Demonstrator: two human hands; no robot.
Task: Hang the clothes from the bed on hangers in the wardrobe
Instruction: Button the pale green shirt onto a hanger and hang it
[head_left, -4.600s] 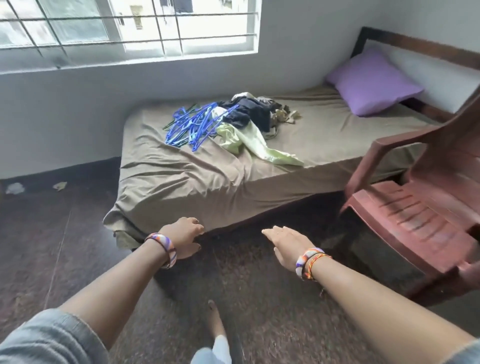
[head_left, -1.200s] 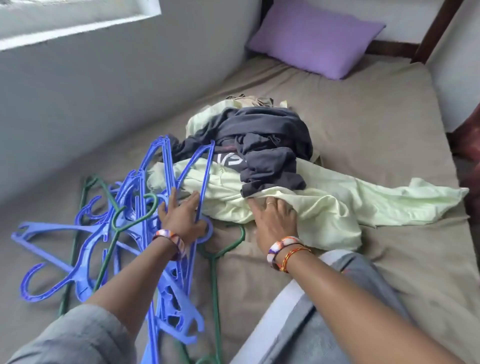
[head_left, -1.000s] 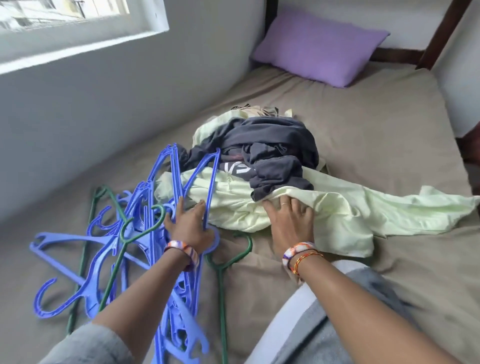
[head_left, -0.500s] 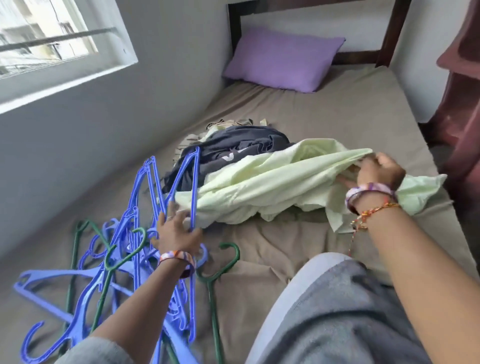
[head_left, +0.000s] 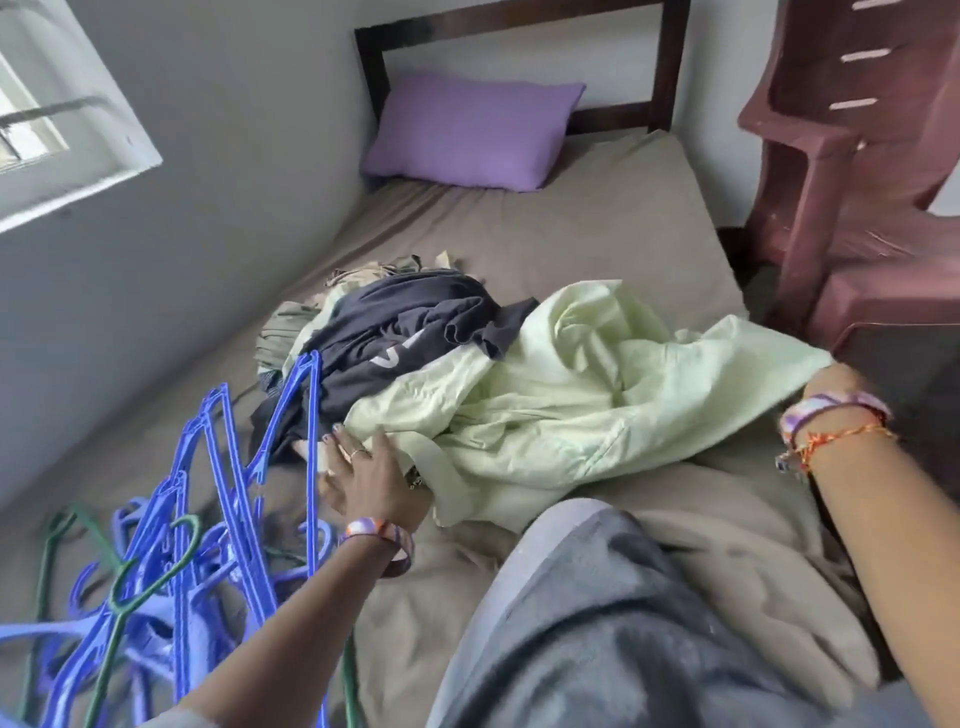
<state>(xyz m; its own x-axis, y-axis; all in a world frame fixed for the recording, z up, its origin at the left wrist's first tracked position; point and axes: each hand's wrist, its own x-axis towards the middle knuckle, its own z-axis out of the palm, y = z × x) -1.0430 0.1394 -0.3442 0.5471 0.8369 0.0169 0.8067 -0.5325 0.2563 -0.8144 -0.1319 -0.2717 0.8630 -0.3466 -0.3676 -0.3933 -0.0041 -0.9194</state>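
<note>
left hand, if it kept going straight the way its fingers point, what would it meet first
The left hand points up the bed, fingers already at the light green garment's edge. Next it would most likely meet the dark navy garment just beyond, though depth is hard to judge here.

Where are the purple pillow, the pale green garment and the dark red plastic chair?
purple pillow (head_left: 470, 132): head view, middle of its face.
pale green garment (head_left: 561, 410): head view, crumpled middle.
dark red plastic chair (head_left: 852, 171): head view, backrest.

head cam: one view only | you look forward-down, close over bed (head_left: 597, 228) | headboard (head_left: 519, 21) at 12 o'clock
</note>
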